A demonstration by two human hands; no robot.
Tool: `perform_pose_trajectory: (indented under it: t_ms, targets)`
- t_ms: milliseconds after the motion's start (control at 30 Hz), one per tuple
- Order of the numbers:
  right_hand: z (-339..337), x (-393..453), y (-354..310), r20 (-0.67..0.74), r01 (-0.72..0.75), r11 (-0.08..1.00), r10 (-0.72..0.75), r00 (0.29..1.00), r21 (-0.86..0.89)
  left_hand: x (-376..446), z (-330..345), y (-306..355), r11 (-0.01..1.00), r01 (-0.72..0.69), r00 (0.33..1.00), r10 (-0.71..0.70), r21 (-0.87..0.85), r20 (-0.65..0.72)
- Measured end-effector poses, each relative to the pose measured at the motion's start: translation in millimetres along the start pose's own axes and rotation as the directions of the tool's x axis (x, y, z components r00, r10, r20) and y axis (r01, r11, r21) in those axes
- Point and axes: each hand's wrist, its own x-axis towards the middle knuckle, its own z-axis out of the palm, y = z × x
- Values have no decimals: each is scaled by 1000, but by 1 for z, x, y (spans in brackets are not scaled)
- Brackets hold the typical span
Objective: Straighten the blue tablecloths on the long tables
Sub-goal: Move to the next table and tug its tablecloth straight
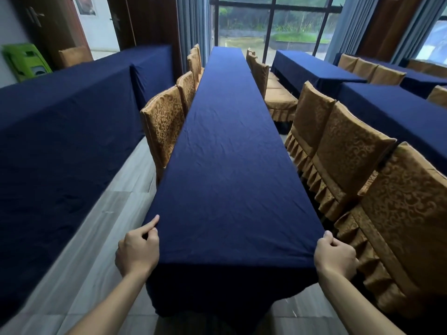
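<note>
A dark blue tablecloth [229,165] covers a long narrow table running away from me toward the window. Its top shows faint creases, and its near end hangs down toward the floor. My left hand [136,250] grips the cloth at the near left corner, index finger stretched along the edge. At the near right corner my right hand [335,256] is closed on the cloth. Another blue-covered table [60,122] runs along the left, and more blue-covered tables [391,112] stand on the right.
Gold patterned chair covers line both sides: a chair [164,126] on the left, a close row of chairs [350,153] on the right, touching my right hand's side. Grey tiled floor [96,226] forms an aisle on the left. A large window [273,20] fills the far wall.
</note>
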Motion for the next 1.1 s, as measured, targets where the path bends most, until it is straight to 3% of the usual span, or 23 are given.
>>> perform_pose_trajectory:
  t_ms: [400,533,633,700,767,900,1100]
  targets:
    - [1,6,3,3,12,996,-12,1000,-89,7,5,-6,988,-79,997,79,134,3]
    - [-5,0,5,9,61,987,-60,998,-146,4,2,-7,962,-101,993,80,254,92]
    - [-18,2,-8,144,71,941,-24,989,-330,0,-5,8,888,-182,974,104,421,201]
    - [-29,6,-19,302,150,900,-21,953,-409,1,-10,26,755,-296,949,161,585,272]
    - [-43,5,-24,418,321,833,-121,900,-450,-3,-15,44,687,-378,920,201,620,337]
    - [-87,-7,-25,489,552,669,-309,816,-498,-42,-23,77,629,-586,803,365,511,471]
    - [-152,-3,-49,513,648,520,-399,760,-557,-81,-19,155,587,-716,685,487,378,542]
